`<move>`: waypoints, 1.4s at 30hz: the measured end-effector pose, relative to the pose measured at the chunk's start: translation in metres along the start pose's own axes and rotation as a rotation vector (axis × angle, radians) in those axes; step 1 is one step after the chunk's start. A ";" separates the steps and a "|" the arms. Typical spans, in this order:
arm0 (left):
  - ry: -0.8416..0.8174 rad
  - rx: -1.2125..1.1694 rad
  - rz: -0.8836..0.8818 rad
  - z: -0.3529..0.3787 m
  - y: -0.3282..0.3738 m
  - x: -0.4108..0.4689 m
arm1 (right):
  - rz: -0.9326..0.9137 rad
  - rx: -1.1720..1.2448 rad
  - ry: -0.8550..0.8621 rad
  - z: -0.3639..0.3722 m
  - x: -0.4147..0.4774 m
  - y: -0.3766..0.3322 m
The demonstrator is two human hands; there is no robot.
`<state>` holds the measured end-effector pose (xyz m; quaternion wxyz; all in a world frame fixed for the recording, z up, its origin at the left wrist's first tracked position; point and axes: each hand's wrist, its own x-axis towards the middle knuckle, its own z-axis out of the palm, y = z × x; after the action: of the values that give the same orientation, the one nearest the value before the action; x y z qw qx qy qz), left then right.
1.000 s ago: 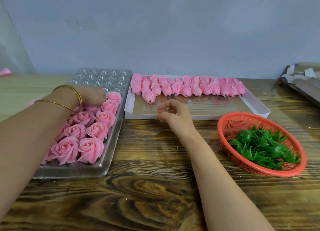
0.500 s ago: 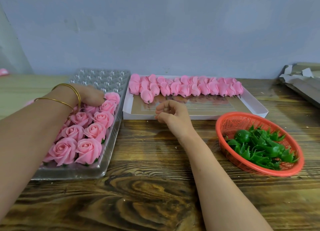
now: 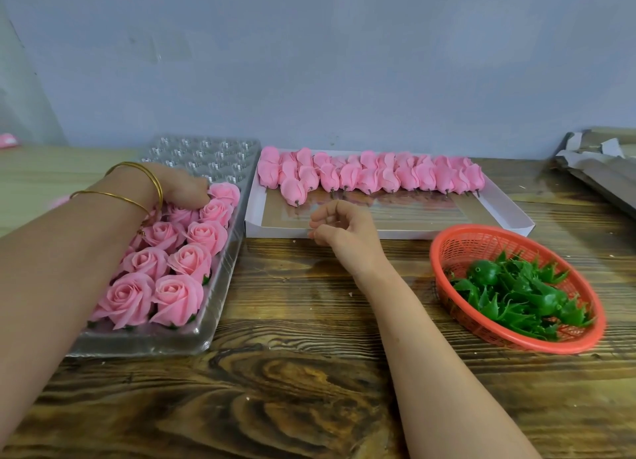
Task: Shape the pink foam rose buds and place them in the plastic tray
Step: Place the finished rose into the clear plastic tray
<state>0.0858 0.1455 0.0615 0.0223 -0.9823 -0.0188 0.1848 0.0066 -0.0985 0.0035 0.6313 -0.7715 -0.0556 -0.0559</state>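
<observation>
Now: L hand (image 3: pixel 179 190) atop rose (image 3: pixel 182 216) in plastic tray (image 3: pixel 213 155), grip unclear; R hand (image 3: pixel 344 228) loose, empty.

No readable text, labels or numbers.

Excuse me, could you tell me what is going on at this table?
A person is filling a clear tray with pink roses. The left hand rests on the farthest roses; its grip is hidden. The right hand hovers empty, loosely curled, before the box of unshaped buds. The far tray pockets are unfilled.
</observation>
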 end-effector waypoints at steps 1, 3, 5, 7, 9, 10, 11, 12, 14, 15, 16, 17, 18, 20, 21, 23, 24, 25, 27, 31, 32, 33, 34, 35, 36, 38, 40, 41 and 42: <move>0.004 -0.011 0.001 0.000 -0.002 0.001 | 0.001 0.006 0.002 0.000 0.000 0.000; 0.017 -0.036 0.011 0.000 -0.005 0.002 | 0.006 0.019 0.011 0.001 0.000 0.000; 0.021 -0.052 0.025 0.001 -0.007 0.003 | 0.008 0.025 0.017 0.001 0.001 0.000; 0.015 -0.090 0.017 0.000 -0.008 0.003 | 0.006 0.027 0.013 0.001 0.001 0.000; 0.015 -0.133 0.008 -0.001 -0.009 0.002 | 0.006 0.025 0.011 0.000 0.001 0.000; 0.008 -0.156 0.000 -0.002 -0.009 0.000 | 0.006 0.023 0.012 0.000 0.001 0.001; 0.005 -0.181 0.000 -0.003 -0.009 -0.002 | 0.007 0.022 0.014 0.000 0.001 0.000; -0.001 -0.203 0.002 -0.004 -0.009 -0.004 | 0.008 0.023 0.015 0.000 0.000 0.001; -0.018 -0.260 -0.019 -0.009 -0.010 -0.009 | 0.014 0.026 0.019 -0.001 0.000 0.001; -0.025 -0.267 -0.028 -0.012 -0.009 -0.014 | 0.015 0.026 0.021 0.000 0.000 0.000; -0.007 -0.250 -0.029 -0.016 -0.008 -0.016 | 0.014 0.027 0.024 0.000 0.000 0.000; 0.033 -0.222 -0.017 -0.022 -0.007 -0.017 | 0.012 0.028 0.028 0.000 0.000 0.000; 0.079 -0.201 -0.015 -0.028 -0.005 -0.019 | 0.010 0.030 0.034 0.000 0.000 0.000; 0.200 -0.190 -0.030 -0.039 0.000 -0.020 | 0.005 0.040 0.050 -0.001 0.000 0.000; 0.279 -0.195 -0.031 -0.045 0.004 -0.020 | 0.005 0.046 0.060 -0.001 0.000 0.000; 0.408 -0.222 0.007 -0.053 0.020 -0.025 | 0.005 0.058 0.084 -0.002 0.000 0.000; 0.460 -0.246 0.054 -0.055 0.031 -0.027 | 0.003 0.065 0.095 -0.002 0.000 0.000; 0.500 -0.275 0.102 -0.056 0.043 -0.029 | 0.001 0.070 0.103 -0.002 0.001 0.000; 0.538 -0.364 0.166 -0.053 0.069 -0.030 | 0.000 0.068 0.115 -0.002 0.001 0.001; 0.520 -0.493 0.171 -0.034 0.108 -0.012 | 0.003 0.069 0.127 -0.003 0.003 0.002; 0.509 -0.513 0.160 -0.028 0.114 -0.007 | 0.006 0.077 0.128 -0.003 0.003 0.002; 0.499 -0.536 0.145 -0.022 0.119 -0.003 | 0.009 0.086 0.129 -0.003 0.004 0.003; 0.490 -0.555 0.130 -0.017 0.123 -0.001 | 0.011 0.092 0.129 -0.002 0.004 0.003; 0.482 -0.566 0.120 -0.010 0.125 0.001 | 0.011 0.095 0.129 -0.002 0.005 0.004; 0.475 -0.571 0.120 -0.005 0.127 0.002 | 0.010 0.096 0.129 -0.002 0.005 0.004; 0.468 -0.569 0.132 0.004 0.132 0.006 | 0.005 0.100 0.130 -0.002 0.006 0.004; 0.496 -0.531 0.086 0.012 0.138 0.009 | 0.004 0.103 0.129 -0.002 0.006 0.005; 0.509 -0.512 0.048 0.015 0.140 0.010 | 0.005 0.102 0.128 -0.002 0.006 0.005; 0.514 -0.507 0.012 0.018 0.142 0.011 | 0.007 0.102 0.129 -0.002 0.006 0.005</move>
<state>0.0937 0.0054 0.0332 -0.2189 -0.9712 -0.0523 -0.0786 0.0137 -0.1009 0.0003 0.6722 -0.7334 -0.0148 -0.1004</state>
